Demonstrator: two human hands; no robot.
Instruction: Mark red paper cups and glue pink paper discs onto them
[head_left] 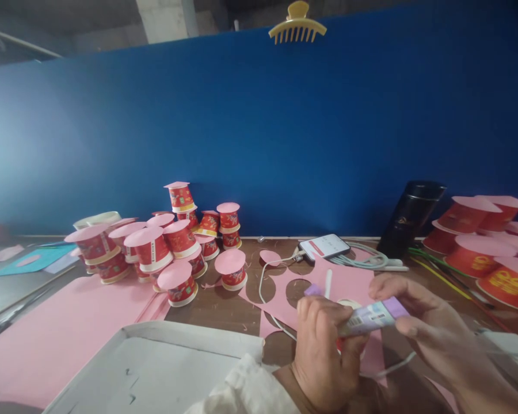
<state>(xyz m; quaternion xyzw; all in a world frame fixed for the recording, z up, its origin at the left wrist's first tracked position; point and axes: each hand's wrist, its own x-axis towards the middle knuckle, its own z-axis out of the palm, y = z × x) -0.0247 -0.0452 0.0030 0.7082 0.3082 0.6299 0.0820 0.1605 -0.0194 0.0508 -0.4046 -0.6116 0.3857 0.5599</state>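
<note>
My left hand (326, 345) is closed around a glue stick (369, 317) with a pale printed barrel and a purple end. My right hand (435, 339) curves about that purple end, thumb below and index finger above. A small purple piece (313, 290) shows just beyond my left knuckles. Under the hands lies a pink paper sheet (280, 290) with round holes cut in it. A white rim (349, 303) and a bit of red show behind my left hand, which mostly hides them.
Red paper cups (231, 270) topped with pink paper stand stacked at left, more cups (479, 256) at right. A phone (323, 247) with cable and a black bottle (410, 218) stand by the blue partition (242, 126). A white box lid (168, 368) lies in front.
</note>
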